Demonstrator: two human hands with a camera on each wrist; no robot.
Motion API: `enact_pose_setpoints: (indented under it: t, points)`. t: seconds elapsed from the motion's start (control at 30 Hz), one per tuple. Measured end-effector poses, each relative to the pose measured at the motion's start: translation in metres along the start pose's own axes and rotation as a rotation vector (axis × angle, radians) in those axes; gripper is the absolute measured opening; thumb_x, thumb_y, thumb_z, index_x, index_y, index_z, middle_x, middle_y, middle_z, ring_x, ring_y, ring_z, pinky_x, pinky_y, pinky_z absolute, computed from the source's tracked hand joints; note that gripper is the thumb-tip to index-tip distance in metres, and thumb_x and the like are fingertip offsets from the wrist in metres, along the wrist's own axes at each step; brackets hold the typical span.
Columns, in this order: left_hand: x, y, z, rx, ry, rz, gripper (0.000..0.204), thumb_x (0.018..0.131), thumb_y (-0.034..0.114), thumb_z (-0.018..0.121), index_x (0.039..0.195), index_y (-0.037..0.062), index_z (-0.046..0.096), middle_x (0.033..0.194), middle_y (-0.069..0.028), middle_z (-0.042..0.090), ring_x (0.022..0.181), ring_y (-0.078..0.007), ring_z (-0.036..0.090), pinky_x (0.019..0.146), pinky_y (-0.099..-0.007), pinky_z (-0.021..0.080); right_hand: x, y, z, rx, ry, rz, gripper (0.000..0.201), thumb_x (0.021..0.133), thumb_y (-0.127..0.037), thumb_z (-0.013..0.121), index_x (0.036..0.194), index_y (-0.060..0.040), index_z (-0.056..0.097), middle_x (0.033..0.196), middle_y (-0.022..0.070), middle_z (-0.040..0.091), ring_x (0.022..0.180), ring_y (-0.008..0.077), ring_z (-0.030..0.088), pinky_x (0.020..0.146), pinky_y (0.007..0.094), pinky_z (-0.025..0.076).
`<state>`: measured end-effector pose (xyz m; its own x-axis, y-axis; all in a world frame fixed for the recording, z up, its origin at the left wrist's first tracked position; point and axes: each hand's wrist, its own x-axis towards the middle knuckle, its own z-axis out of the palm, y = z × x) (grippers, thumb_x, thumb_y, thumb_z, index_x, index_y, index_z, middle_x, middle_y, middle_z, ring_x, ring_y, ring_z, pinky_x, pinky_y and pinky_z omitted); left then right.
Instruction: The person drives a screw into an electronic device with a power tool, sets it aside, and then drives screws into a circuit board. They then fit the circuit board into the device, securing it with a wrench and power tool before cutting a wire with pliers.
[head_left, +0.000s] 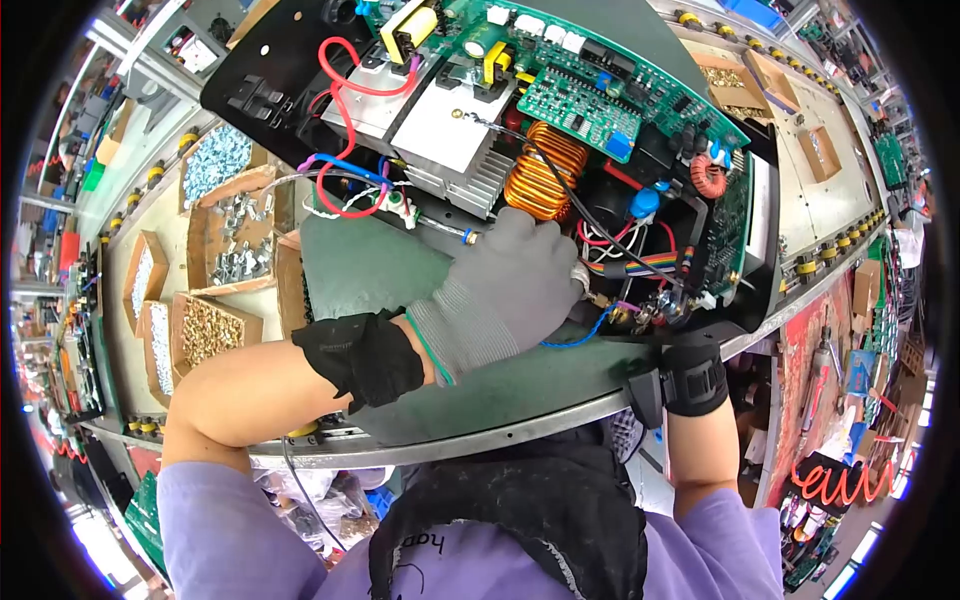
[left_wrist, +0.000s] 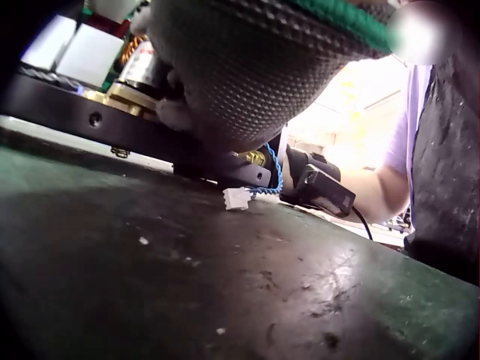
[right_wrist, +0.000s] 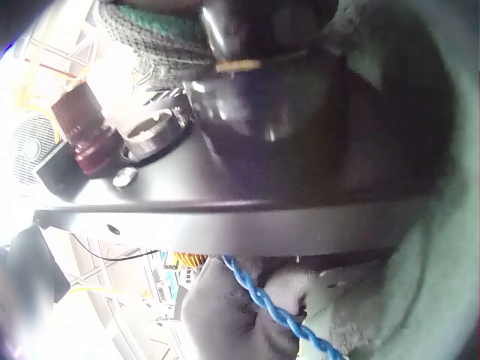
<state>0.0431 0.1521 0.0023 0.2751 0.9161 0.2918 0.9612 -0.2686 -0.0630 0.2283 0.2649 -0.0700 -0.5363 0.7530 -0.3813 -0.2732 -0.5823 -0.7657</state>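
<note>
Open black chassis (head_left: 270, 90) with its electronics exposed sits on the green bench (head_left: 370, 270), tilted away toward the top of the head view. The left hand (head_left: 520, 270), in a grey knit glove, reaches into the near edge of the chassis, fingers curled down among the wires by the blue twisted wire (head_left: 575, 335) and the ribbon cable (head_left: 650, 265); what exactly it pinches is hidden under the glove, so grip cannot be told. In the left wrist view the blue twisted wire (left_wrist: 274, 176) loops out under the chassis edge to a small white connector (left_wrist: 237, 198) lying on the bench surface, just beside the gloved fingers. The right hand is out of sight below the bench edge in the head view; only its forearm with the black wrist strap (head_left: 693, 380) shows, at the right lower corner of the chassis. The right wrist view is blurry, shows the chassis underside and a grey gloved finger (right_wrist: 225, 307) touching the blue wire (right_wrist: 266, 304); grip unclear. Just above the left hand: copper coil (head_left: 540, 170), aluminium heatsink (head_left: 450, 130), green circuit board (head_left: 580, 100), red wires (head_left: 340, 100). Left of the chassis, cardboard boxes of screws (head_left: 210, 330) and metal parts (head_left: 235, 240).
</note>
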Motion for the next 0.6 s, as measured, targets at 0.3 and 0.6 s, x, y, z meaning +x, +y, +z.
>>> enact_pose_setpoints:
  t: [0.3, 0.6]
  points:
    - [0.002, 0.0, 0.008, -0.094, 0.058, -0.046, 0.008, 0.071, 0.023, 0.064, 0.068, 0.0163, 0.068, 0.072, 0.0016, 0.056, 0.08, -0.0164, 0.055, 0.071, -0.0331, 0.038, 0.001, 0.004, -0.002, -0.038, -0.017, -0.009, 0.052, 0.1, -0.046, 0.037, 0.128, -0.0038, 0.05, 0.103, 0.012, 0.066, 0.082, 0.0237, 0.07, 0.067, 0.0361, 0.062]
    - [0.005, -0.005, 0.004, -0.121, 0.078, -0.007, 0.01, 0.072, 0.021, 0.061, 0.066, 0.0159, 0.068, 0.073, 0.0014, 0.058, 0.081, -0.0166, 0.056, 0.071, -0.0328, 0.038, 0.007, -0.006, -0.003, -0.068, -0.008, -0.086, 0.051, 0.1, -0.046, 0.038, 0.129, -0.005, 0.05, 0.104, 0.0117, 0.066, 0.082, 0.0232, 0.07, 0.068, 0.0353, 0.062]
